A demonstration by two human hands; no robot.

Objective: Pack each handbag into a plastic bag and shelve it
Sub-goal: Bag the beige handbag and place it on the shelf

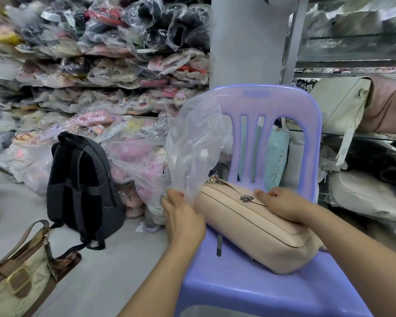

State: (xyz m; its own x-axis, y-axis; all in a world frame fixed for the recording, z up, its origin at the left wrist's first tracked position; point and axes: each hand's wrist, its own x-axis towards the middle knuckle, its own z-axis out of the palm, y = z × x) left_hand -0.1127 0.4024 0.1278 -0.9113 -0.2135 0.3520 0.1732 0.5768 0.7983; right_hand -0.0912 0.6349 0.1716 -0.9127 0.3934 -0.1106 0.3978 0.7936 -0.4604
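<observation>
While your left hand (pixel 183 216) pinches the lower edge of the plastic bag (pixel 192 143), the film stands up slack in front of the chair back. I cannot tell from here which edge is the mouth. The handbag (pixel 256 223) lies across the seat of the purple chair (pixel 272 291), running from far left to near right, with its metal clasp (pixel 246 198) facing up. Your right hand (pixel 281 204) lies on top of it, fingers laid long toward the clasp. It is a loose grip that steadies rather than clutches, and the thumb is hidden.

The step in hand, as I judge it, is getting the bag's mouth open and over one end of the handbag. Find the mouth first: rub the two layers apart between your left thumb and fingers until air gets in, then shake once so it balloons. Start at the end nearest your left hand, since the plastic hangs just beside it. Lift that end slightly with your right hand and draw the film along the handbag rather than pushing the handbag in. Mind the clasp and the metal fittings at the far end, because thin film will likely snag or tear there; hold the plastic clear as it passes. Tuck any strap inside before you pull the mouth shut. The shelves (pixel 101 72) on your left look crammed, so pick a gap before you lift.
</observation>
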